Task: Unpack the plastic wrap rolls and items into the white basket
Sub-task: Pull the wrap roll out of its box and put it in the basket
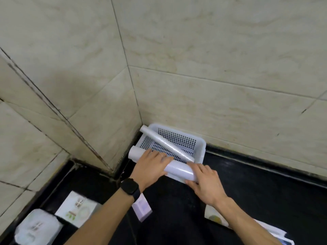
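Observation:
A white perforated basket (200,147) stands in the corner of a black counter against the tiled walls. One thin plastic wrap roll (166,143) lies slanted in it, its far end propped on the back left rim. A thicker white roll (180,169) lies across the basket's near rim. My left hand (152,167) grips its middle from above, and a black watch sits on that wrist. My right hand (203,183) holds the roll's right end.
On the counter at the lower left lie a white box with printed pictures (77,209), a white plastic packet (37,228) and a small pale lilac box (142,207). Opened packaging (247,225) lies at the lower right under my right forearm.

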Demonstrator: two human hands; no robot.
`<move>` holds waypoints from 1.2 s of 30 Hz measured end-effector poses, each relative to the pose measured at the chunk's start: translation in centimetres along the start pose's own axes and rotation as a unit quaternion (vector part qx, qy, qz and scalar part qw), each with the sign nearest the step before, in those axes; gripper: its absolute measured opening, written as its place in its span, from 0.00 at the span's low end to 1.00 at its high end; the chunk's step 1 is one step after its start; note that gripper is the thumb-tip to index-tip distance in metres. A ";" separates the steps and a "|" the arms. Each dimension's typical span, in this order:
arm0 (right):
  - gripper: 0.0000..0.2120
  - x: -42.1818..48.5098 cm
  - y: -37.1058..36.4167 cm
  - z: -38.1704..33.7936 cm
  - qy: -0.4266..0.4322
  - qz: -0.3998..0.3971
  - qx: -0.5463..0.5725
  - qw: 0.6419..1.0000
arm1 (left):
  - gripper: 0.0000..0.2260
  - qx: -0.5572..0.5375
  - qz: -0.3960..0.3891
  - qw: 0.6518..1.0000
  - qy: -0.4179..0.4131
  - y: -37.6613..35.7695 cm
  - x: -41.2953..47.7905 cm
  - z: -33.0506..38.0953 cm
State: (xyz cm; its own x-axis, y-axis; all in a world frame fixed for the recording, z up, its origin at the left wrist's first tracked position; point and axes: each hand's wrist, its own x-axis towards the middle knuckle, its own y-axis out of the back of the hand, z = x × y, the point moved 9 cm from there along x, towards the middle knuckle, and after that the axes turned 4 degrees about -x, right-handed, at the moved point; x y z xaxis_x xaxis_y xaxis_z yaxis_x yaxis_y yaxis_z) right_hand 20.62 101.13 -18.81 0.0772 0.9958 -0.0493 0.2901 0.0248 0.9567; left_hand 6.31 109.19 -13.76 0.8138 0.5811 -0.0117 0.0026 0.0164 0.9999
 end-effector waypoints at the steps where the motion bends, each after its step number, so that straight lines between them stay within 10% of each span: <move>1: 0.30 0.9 -0.3 0.0 0.000 -0.007 0.014 1.000 | 0.23 0.018 -0.006 1.000 -0.010 -0.4 0.5 -0.7; 15: 0.38 6.6 -7.0 8.2 -0.265 -0.037 0.167 0.949 | 0.20 0.151 -0.089 0.984 -0.024 -6.4 7.7 -8.6; 29: 0.29 5.7 -9.2 6.9 -0.327 0.020 0.389 0.861 | 0.39 0.123 -0.073 0.990 -0.010 -10.3 12.0 -10.0; 36: 0.29 5.4 -9.2 6.8 -0.326 -0.011 0.354 0.876 | 0.44 0.140 -0.050 0.989 -0.005 -11.3 12.4 -9.4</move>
State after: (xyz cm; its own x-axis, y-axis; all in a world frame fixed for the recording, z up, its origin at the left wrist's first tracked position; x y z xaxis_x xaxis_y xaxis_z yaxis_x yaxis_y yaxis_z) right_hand 24.83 105.71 -29.83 0.5256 0.7277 -0.4408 0.8004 -0.2474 0.5461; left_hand 10.88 123.83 -25.27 0.8073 0.5793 -0.1123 0.2433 -0.1534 0.9577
